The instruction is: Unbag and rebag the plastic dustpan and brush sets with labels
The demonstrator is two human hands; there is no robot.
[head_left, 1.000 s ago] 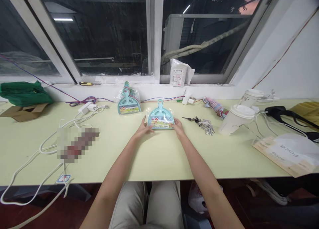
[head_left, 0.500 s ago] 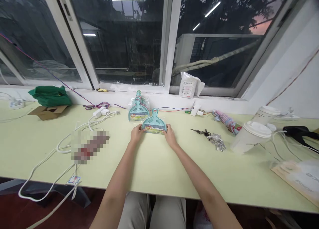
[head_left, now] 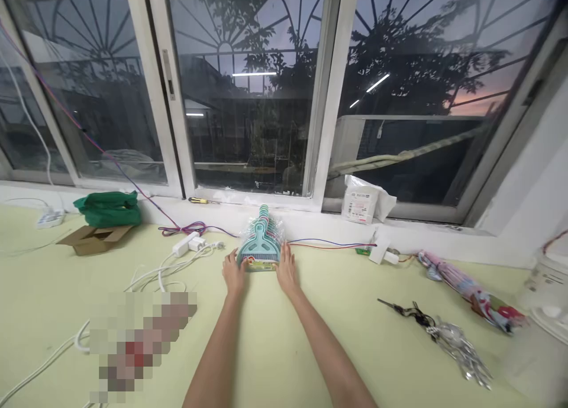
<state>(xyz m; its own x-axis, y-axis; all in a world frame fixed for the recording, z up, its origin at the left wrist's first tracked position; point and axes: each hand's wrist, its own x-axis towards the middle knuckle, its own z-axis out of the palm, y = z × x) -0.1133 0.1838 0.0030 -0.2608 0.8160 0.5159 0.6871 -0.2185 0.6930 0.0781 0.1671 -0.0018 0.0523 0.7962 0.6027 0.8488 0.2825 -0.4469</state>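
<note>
A row of several teal dustpan sets (head_left: 260, 242) in clear plastic leans against the wall below the window, handles up. The frontmost one stands flush before the others, with a printed label along its lower edge. My left hand (head_left: 233, 272) touches its left side, and my right hand (head_left: 287, 269) lies against its right side. Between them, my two hands have the front dustpan set gripped at its lower corners.
White cables and a charger (head_left: 186, 243) lie to the left, beside a green bag (head_left: 107, 208) on an open cardboard box (head_left: 94, 240). At the right are keys (head_left: 457, 343), a folded umbrella (head_left: 470, 287) and white cups (head_left: 539, 337). A white packet (head_left: 364, 201) sits on the sill.
The dustpan set between my hands has moved forward and left, from in front of the row to flush against it. The view has tilted up.
</note>
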